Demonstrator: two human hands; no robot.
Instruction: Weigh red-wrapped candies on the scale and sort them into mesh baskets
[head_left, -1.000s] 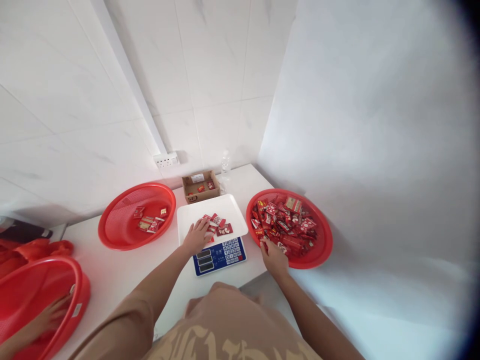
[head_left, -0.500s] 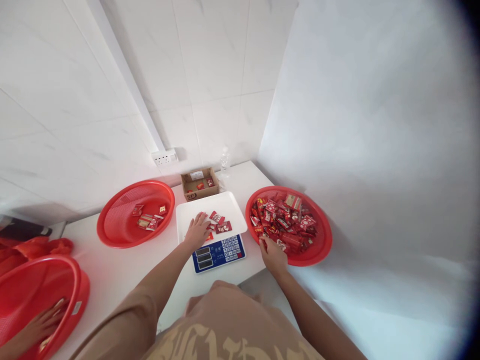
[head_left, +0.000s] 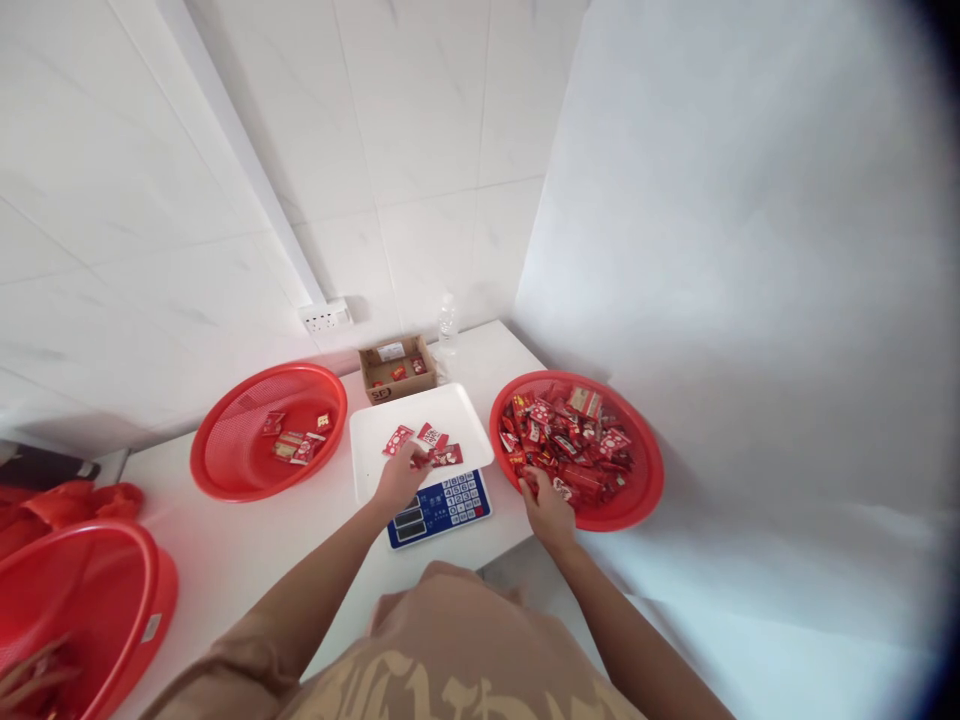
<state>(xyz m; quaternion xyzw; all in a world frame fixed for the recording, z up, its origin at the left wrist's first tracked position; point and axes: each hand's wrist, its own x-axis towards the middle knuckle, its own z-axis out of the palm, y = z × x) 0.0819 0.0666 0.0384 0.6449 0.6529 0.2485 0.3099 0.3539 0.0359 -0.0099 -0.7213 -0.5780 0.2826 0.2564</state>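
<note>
A white weighing tray (head_left: 375, 425) sits on a blue digital scale (head_left: 442, 512). My left hand (head_left: 400, 480) is over the tray's near side, fingertips closed together on a small red packet. A red-and-white packet (head_left: 397, 440) and a few other small packets (head_left: 448, 455) lie around the fingertips. At the near left rim of the right red basket (head_left: 651, 480), my right hand (head_left: 551, 510) has its fingers curled together; what they hold, if anything, is hidden. That basket contains a heap of red wrapped packets (head_left: 570, 435).
Another red basket (head_left: 225, 440) with a few packets stands left of the scale. Behind are a cardboard box (head_left: 397, 385) and a clear bottle (head_left: 448, 318). Another person's hand (head_left: 34, 685) is inside the lower left red basket (head_left: 154, 580). A wall borders the right side.
My left hand has drawn back a little toward me and its fingers have closed, uncovering a packet on the tray. My right hand stays at the basket rim. The other person's hand moved down and left.
</note>
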